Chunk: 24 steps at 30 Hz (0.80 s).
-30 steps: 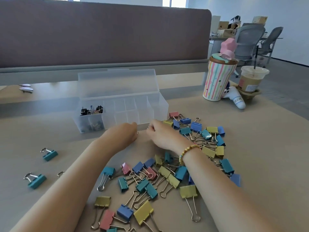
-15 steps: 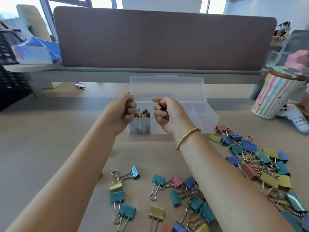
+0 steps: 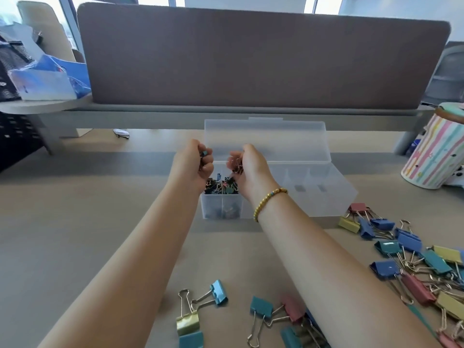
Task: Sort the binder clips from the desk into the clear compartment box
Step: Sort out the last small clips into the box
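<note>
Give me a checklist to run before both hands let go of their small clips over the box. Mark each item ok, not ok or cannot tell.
1. Lid of the clear compartment box open: ok, it stands up at the back.
2. Left hand holds small clips: ok, fingers curled round them, a teal one shows on top.
3. Right hand holds small clips: ok, wire handles show in the curled fingers.
4. Both hands above the left-end compartment: ok, as far as this view shows.
5. Room left in that compartment: cannot tell, small clips pile near its rim.
6. Large clips remain on the desk: ok, many left to sort.
</note>
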Available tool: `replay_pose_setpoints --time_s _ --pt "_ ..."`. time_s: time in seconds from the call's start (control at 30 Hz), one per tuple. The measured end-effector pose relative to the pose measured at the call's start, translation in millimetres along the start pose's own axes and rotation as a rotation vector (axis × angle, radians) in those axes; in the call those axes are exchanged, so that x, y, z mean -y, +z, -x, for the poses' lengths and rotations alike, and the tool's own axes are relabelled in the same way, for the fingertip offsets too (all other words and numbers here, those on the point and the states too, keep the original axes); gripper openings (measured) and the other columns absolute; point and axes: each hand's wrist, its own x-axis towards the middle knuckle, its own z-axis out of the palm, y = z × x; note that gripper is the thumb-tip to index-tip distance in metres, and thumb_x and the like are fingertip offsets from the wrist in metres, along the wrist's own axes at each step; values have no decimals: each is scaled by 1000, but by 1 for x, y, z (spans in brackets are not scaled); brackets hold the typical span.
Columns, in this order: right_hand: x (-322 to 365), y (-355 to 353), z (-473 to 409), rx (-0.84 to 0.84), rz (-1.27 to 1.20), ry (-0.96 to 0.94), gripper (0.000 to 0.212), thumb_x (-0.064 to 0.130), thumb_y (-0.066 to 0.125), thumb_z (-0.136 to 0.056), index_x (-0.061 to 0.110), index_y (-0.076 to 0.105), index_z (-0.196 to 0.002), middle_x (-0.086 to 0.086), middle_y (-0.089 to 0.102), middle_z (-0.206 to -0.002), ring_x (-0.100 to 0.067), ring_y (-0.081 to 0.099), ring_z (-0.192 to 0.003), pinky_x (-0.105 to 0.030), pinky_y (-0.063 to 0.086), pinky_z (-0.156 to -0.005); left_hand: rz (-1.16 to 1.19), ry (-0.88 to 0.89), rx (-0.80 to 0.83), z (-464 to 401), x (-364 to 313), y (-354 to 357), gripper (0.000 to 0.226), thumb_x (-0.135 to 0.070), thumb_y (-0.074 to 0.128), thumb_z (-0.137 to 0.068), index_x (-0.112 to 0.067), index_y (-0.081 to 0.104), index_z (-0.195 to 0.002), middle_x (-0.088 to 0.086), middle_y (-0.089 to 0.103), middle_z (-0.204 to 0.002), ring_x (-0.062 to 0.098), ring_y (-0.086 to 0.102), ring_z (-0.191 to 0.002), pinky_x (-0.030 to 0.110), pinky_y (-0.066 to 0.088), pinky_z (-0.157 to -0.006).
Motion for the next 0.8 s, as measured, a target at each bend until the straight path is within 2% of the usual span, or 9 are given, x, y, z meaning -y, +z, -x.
replay_pose_setpoints --time_s 0.07,0.17,0.27,0.33,0.4,0.43,0.53,0.7,0.8 --pt "0 0 -3 0 79 -27 36 24 28 -97 11 52 -73 -3 48 -70 -14 44 -62 -29 34 -64 -36 21 -11 -3 0 0 29 -9 31 -91 -14 36 -62 0 37 -60 6 30 -33 13 19 -30" --pt "0 1 -7 -1 122 -48 40 25 26 -98 9 54 -74 -8 54 -75 -18 48 -70 -33 39 -80 -71 46 -25 -7 -1 1 30 -9 30 -91 -14 37 -63 0 37 -60 8 27 -44 13 19 -32" --pt "2 -2 -6 4 202 -51 40 27 23 -98 8 56 -88 -9 60 -84 -23 57 -85 -37 37 -94 -126 73 -24 -9 1 2 28 -7 29 -92 -12 38 -66 2 39 -62 9 28 -49 14 20 -31" --pt "7 -7 -4 -6 193 -58 40 24 22 -97 3 55 -106 -14 64 -90 -27 61 -91 -31 41 -80 -193 97 -20 -9 5 4 27 -6 28 -92 -11 40 -69 3 41 -64 10 30 -50 14 22 -32" --pt "11 -13 -2 -12 110 -54 35 19 23 -96 3 51 -110 -20 66 -103 -33 63 -100 -26 38 -65 -288 120 0 -12 9 7 27 -5 29 -93 -10 43 -71 4 43 -66 10 32 -50 15 25 -34" --pt "12 -16 -1 -19 61 -54 31 17 24 -96 5 50 -107 -18 66 -105 -30 63 -102 -26 39 -67 -344 122 21 -13 11 11 27 -5 30 -93 -11 44 -72 4 43 -66 11 33 -49 17 26 -37" --pt "16 -24 -1 -36 -22 -76 28 13 25 -96 9 53 -96 -10 65 -99 -21 63 -97 -27 39 -88 -569 153 94 -15 17 18 28 -7 31 -94 -12 48 -72 4 46 -67 12 36 -49 22 30 -46" --pt "18 -29 2 -11 -8 -81 27 11 27 -94 12 53 -86 -4 64 -83 -14 62 -79 -26 35 -89 -818 230 125 -13 18 17 26 -15 31 -97 -9 51 -82 4 47 -69 15 45 -57 28 41 -62" --pt "16 -27 4 25 42 -70 27 11 28 -94 13 53 -85 -3 63 -83 -18 61 -84 -27 34 -88 -1121 278 170 -9 7 14 25 -17 33 -96 -12 48 -77 6 50 -72 17 47 -60 28 39 -65"
